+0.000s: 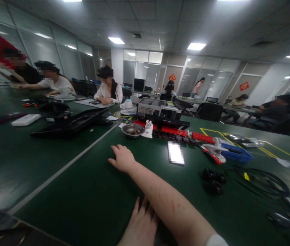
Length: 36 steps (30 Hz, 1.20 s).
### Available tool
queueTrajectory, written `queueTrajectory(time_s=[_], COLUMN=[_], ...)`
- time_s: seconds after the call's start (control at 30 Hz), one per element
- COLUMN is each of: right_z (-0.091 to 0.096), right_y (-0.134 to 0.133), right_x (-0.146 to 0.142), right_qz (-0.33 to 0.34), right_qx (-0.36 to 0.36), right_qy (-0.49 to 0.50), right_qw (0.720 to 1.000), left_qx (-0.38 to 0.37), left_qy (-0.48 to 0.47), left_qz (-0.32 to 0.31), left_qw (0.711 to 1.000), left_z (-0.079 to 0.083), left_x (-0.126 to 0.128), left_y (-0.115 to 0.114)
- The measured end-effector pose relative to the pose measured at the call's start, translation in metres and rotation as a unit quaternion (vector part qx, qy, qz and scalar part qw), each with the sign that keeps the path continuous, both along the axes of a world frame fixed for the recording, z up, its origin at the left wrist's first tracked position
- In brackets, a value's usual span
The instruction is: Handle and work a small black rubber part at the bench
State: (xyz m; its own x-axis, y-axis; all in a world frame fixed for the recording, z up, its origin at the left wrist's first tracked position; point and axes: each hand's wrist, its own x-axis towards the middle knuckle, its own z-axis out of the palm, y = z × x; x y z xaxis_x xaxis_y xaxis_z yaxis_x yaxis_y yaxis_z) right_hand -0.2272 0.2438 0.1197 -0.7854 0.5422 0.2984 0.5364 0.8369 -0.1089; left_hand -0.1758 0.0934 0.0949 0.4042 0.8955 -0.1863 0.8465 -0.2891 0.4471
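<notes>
My right hand (122, 158) reaches out over the green table with its fingers apart and nothing in them. Just beyond it stands a round metal bowl (132, 131) with many small pieces in it, too small to name. Close to the table's near edge, my left hand (143, 222) lies with fingers spread, partly hidden beneath my right forearm (170, 201). A white rabbit-shaped item (148, 129) stands beside the bowl. Right of my right hand, a bright rectangle like a phone (175, 153), blurred out, rests on the table.
Behind the bowl are a grey opened machine (159, 107) and red strips (174, 131). To the right lie a blue tray (237, 153), white-and-red clamps (215, 151), black round parts (213, 180) and a coiled cable (270, 181). A black panel (74, 123) lies left. Several people sit beyond.
</notes>
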Motion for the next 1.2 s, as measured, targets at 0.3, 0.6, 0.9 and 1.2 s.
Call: queueTrajectory(time_s=[0.3,0.6,0.9,1.2], right_z=[-0.019,-0.032,-0.044,-0.046], right_y=[0.004,-0.053,-0.031,-0.016], right_x=[0.072,0.267,0.234,0.223], right_qz=[-0.055,-0.122,-0.226,-0.262], right_qx=[0.025,-0.099,-0.384,-0.318], right_qy=[-0.056,0.103,0.481,0.517], right_qw=[0.997,0.982,0.755,0.750], left_qx=[0.039,-0.002,0.116,0.156], left_qy=[0.015,-0.007,-0.022,-0.216], left_qz=[0.006,0.009,0.116,0.163], left_qw=[0.999,1.000,0.986,0.950], left_z=[-0.011,0.021,0.056,0.005], left_x=[-0.003,0.000,0.044,0.085], left_y=[0.005,-0.003,0.034,0.103])
